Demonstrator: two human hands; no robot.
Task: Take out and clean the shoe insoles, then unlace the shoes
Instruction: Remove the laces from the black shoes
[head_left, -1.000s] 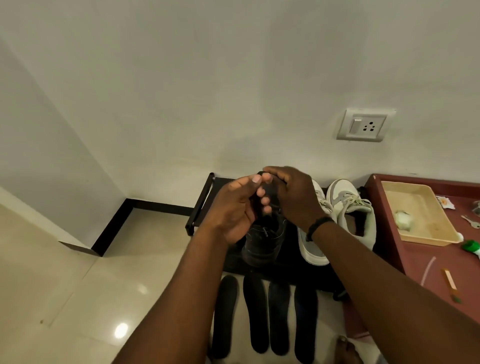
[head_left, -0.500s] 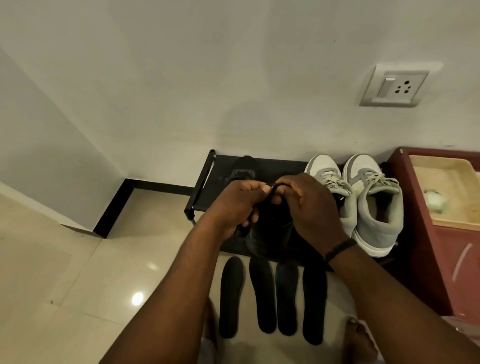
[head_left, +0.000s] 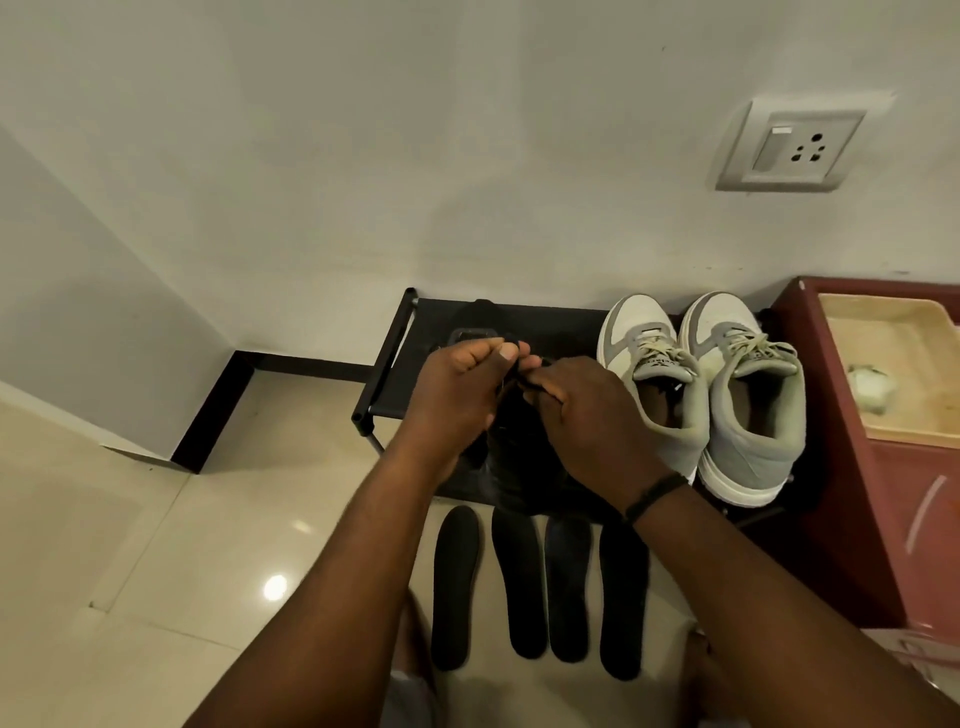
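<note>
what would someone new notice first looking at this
Two hands meet mid-frame over a black shoe on the low black rack: the left hand and right hand both pinch its black lace. Four black insoles lie in a row on the floor below, and grey-white sneakers stand just right.

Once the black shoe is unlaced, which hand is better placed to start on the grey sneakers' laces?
Probably the right hand: it sits directly beside the grey sneakers on the rack. The left hand is on the black shoe's far side and would have to cross over.
</note>
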